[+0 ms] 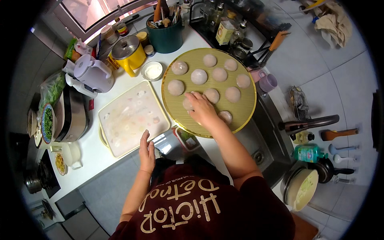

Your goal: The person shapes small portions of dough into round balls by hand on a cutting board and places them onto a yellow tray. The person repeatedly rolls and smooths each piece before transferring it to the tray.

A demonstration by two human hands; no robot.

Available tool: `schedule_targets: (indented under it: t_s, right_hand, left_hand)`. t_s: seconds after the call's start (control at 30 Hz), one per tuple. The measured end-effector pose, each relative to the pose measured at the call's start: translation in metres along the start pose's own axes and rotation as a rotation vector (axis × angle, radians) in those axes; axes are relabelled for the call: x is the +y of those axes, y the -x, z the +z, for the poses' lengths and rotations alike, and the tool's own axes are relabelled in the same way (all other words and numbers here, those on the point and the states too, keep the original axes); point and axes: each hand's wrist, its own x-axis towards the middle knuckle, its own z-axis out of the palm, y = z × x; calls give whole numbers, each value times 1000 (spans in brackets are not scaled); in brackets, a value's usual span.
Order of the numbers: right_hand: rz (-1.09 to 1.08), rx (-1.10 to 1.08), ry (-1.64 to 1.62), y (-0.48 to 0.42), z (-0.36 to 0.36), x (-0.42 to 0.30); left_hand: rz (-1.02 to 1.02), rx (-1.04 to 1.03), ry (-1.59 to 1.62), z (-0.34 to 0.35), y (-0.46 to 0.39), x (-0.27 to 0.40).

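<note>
Several floury round dough balls (199, 76) rest spaced apart on a round ribbed tray (168, 103) with a shiny gold rim. My right hand (202, 109) reaches over the tray's near part. Its fingers and thumb curl around one pale dough ball (187, 103), which they partly hide. Below my right wrist, another dough ball (225, 117) is partly covered. My left hand (147, 154) is empty, its fingers apart, at the near edge of a rectangular cutting board (132, 117) with printed pictures and flour traces.
Beyond the board stand a glass bowl of white powder (152, 71), a yellow lidded pot (129, 54) and a pale kettle (93, 73). A dark sink (267, 141) with a faucet (312, 123) lies right of the tray. Bottles (225, 31) fill a black rack behind.
</note>
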Motion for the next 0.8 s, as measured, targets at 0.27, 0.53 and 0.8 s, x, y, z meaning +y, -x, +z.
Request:
schedule_targets:
  t_s: [0.27, 0.53, 0.8]
  right_hand:
    - [139, -67, -624, -20, -8, 22]
    - [-2, -100, -481, 8, -18, 7]
    - [-2, 45, -255, 32, -20, 11]
  left_hand:
    - [-77, 71, 49, -8, 15, -11]
    - [-53, 80, -7, -13, 16, -15]
    - [-44, 60, 9, -10, 13, -13]
